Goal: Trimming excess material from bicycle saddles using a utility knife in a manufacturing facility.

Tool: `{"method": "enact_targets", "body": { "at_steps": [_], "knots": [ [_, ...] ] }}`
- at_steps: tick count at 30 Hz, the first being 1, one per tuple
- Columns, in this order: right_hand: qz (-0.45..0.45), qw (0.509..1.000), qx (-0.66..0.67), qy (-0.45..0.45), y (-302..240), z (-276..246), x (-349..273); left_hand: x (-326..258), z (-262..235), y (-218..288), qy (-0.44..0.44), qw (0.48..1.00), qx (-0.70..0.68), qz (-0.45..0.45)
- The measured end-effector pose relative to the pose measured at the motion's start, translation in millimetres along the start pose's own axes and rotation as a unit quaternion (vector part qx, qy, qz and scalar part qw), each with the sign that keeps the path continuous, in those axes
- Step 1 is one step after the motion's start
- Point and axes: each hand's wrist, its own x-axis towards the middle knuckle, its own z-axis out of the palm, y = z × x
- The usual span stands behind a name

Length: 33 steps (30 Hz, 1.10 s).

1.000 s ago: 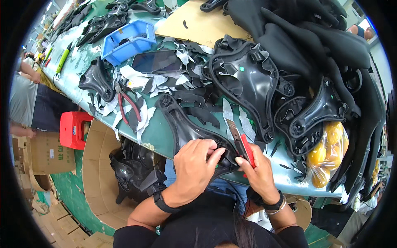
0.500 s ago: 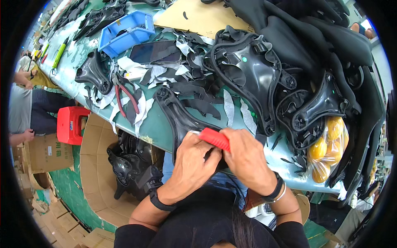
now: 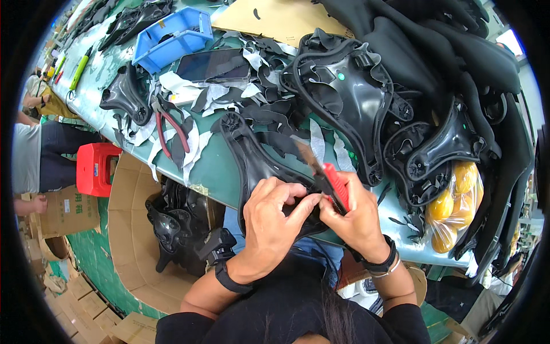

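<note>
A black moulded plastic shell (image 3: 252,157) lies over the near edge of the green table (image 3: 212,172). My left hand (image 3: 274,221) grips its near end, fingers curled over the rim. My right hand (image 3: 356,215) holds a red-handled utility knife (image 3: 329,180), its blade pointing up and left along the shell's edge. Both hands meet at the same spot on the shell. A black band sits on each wrist.
Black shells (image 3: 349,94) and trimmed scraps (image 3: 229,94) cover the table. Red-handled pliers (image 3: 169,132), a blue bin (image 3: 172,37), a dark tablet (image 3: 212,63) and a bag of yellow pieces (image 3: 452,206) lie around. A cardboard box (image 3: 129,229) holds finished parts below; a red stool (image 3: 97,169) and another person (image 3: 34,155) are left.
The knife has turned from lying flat across the shell's end to standing with its blade up along the edge. My left hand has shifted its grip slightly right.
</note>
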Motion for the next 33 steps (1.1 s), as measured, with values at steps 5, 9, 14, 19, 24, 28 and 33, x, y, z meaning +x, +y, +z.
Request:
{"method": "enact_targets", "body": {
  "at_steps": [5, 9, 14, 19, 24, 28, 33],
  "knots": [
    [-0.152, 0.987, -0.046, 0.013, 9, -17, -4, -1, 1, -6, 0.019, 0.999, 0.002, 0.025],
    [-0.174, 0.940, -0.284, -0.070, 2, -52, -25, -5, 0, -12, 0.023, 0.998, 0.018, 0.055],
    [-0.199, 0.921, -0.322, -0.094, -8, -54, -22, -6, 0, -11, 0.025, 0.998, 0.010, 0.054],
    [-0.204, 0.866, -0.436, -0.138, -17, -58, -24, -6, -3, -12, 0.025, 0.999, -0.021, 0.044],
    [-0.151, 0.920, -0.353, -0.078, 15, -45, -58, -3, -8, -22, 0.030, 0.987, -0.138, 0.074],
    [-0.092, 0.955, -0.281, 0.002, 31, -16, -92, -3, -2, -26, 0.029, 0.966, -0.246, 0.070],
    [-0.023, 0.969, -0.241, 0.053, 22, -1, -115, -10, 6, -20, 0.043, 0.862, -0.505, -0.016]
  ]
}}
